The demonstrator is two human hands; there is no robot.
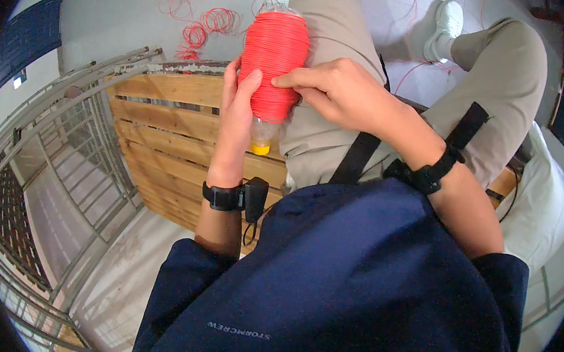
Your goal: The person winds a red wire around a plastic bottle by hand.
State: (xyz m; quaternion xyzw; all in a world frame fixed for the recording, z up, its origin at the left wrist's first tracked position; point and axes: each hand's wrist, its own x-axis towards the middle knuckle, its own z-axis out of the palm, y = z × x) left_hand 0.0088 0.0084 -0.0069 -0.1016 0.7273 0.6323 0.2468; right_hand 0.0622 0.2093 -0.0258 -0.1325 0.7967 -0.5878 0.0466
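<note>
A clear plastic bottle (264,131) with a yellow cap points its neck toward me. Thin red cord (276,51) is wound in tight turns around most of its body. My left hand (237,105) grips the wound bottle from its left side, thumb lying on the cord. From the right, my right hand (343,93) reaches over, its index fingertip on the cord at the bottle's middle and its other fingers curled. Its thumb is partly hidden, and the cord at its fingertips is too fine to follow. The bottle is held above the bench, beside my left thigh.
Beneath me is a slatted wooden bench (166,122). Loose tangles of red cord (218,21) lie on the grey floor ahead. A grey metal rail frame (89,152) stands to the left. At the right sits a white sack (541,199). Black straps cross my trousers.
</note>
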